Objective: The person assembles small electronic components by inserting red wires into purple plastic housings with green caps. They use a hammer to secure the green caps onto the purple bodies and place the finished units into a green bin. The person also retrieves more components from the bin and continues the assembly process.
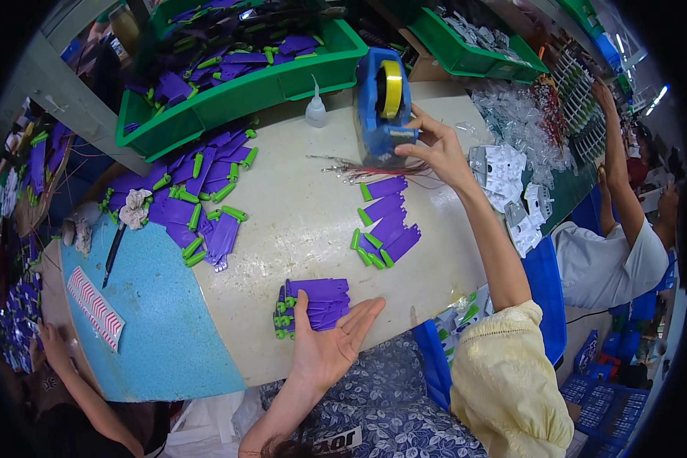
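My left hand [328, 345] lies palm up by the table's near edge, fingers stretched out and thumb raised. Beside the thumb is a stack of flat purple plastic pieces with green ends [324, 294]. Farther off, my right hand [437, 149] has thumb and fingers on either side of the front end of a blue tape dispenser [370, 126] with a yellow core; whether tape is between the fingertips is too small to see. Thin wires [359, 168] lie just below the dispenser. Nearer me, several more purple pieces [388, 221] sit in a slanting row.
A green bin [282, 88] of purple pieces stands at the back, with a loose heap [198, 187] before it. A small dropper bottle [315, 111] stands mid-back. White housings [504, 179] and clear plastic parts [519, 122] lie right. Other people work at both sides.
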A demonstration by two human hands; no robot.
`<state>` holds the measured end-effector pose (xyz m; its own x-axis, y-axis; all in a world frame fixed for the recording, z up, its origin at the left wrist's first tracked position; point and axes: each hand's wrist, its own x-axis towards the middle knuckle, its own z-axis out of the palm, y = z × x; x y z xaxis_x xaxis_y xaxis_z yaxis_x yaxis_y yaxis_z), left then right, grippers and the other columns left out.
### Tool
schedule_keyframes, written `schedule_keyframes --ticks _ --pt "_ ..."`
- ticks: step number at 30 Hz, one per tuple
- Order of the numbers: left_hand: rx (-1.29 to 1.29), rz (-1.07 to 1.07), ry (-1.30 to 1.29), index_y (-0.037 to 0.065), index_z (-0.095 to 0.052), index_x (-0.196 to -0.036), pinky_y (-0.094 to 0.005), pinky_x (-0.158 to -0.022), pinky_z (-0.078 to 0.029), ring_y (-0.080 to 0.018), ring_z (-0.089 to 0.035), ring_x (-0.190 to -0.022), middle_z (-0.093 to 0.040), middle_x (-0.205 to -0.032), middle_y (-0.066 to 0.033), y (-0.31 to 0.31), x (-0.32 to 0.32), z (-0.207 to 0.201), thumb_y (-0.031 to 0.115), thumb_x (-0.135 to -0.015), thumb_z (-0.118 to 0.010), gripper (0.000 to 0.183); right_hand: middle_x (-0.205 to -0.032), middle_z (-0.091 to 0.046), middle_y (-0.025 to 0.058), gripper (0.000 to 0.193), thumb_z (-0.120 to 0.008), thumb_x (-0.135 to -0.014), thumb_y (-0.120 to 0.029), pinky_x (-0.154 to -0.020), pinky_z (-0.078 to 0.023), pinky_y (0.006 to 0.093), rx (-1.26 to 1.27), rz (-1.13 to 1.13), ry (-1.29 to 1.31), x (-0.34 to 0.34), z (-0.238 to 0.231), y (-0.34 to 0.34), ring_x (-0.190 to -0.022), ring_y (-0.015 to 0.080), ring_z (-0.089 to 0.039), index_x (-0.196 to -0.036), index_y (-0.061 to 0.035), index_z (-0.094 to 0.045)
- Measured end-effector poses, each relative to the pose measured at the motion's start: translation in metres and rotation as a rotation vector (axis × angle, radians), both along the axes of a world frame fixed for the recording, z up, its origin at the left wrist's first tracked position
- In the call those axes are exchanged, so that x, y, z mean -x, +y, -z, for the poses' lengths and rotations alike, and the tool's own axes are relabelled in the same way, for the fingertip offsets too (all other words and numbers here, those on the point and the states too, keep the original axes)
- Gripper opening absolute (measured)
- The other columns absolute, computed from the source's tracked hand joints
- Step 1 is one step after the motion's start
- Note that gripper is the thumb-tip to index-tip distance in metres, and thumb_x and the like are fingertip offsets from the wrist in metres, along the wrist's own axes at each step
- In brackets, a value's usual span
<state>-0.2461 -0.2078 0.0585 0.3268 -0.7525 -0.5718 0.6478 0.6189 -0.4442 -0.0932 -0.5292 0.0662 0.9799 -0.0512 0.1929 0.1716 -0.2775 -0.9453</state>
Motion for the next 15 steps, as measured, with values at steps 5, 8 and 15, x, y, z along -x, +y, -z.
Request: schedule_keyframes --ticks 5,8,15 --pt "0.277 -0.030 -0.002 -0.014 -0.009 -0.150 -0.0391 -0.095 -0.058 -0.0350 -0.062 -0.119 -0.052 -0.134 -0.0306 0.005 0.005 0.011 0.078 -0.083 -0.055 0.123 -0.149 -0.045 0.0201 0.038 -0.083 -0.073 -0.003 -0.110 -0.040 0.0389 0.113 0.042 -0.042 0.009 -0.006 -0.006 -0.130 0.0297 -0.054 -0.107 -0.0010 -0.066" --pt "0.421 -0.057 -0.002 -0.014 -0.017 -0.150 -0.0338 -0.089 -0.061 -0.0286 -0.067 -0.110 -0.056 -0.130 -0.0277 0.013 0.010 0.014 0.080 -0.086 -0.046 0.117 -0.123 -0.062 0.0173 0.039 -0.080 -0.075 0.000 -0.096 -0.049 0.0376 0.332 0.282 -0.340 0.027 -0.025 0.044 -0.108 0.0253 -0.065 -0.111 -0.0002 -0.064" --pt "-0.010 0.242 -0.476 -0.007 -0.044 -0.142 -0.0297 -0.070 -0.061 -0.0224 -0.072 -0.084 -0.068 -0.111 -0.0219 0.053 0.009 -0.006 0.035 -0.107 -0.040 0.054 -0.103 -0.065 0.0124 0.035 -0.075 -0.077 -0.006 -0.084 -0.051 0.0394 0.515 -0.337 -0.520 0.017 -0.011 0.214 -0.095 0.0271 -0.064 -0.110 0.0007 -0.064"
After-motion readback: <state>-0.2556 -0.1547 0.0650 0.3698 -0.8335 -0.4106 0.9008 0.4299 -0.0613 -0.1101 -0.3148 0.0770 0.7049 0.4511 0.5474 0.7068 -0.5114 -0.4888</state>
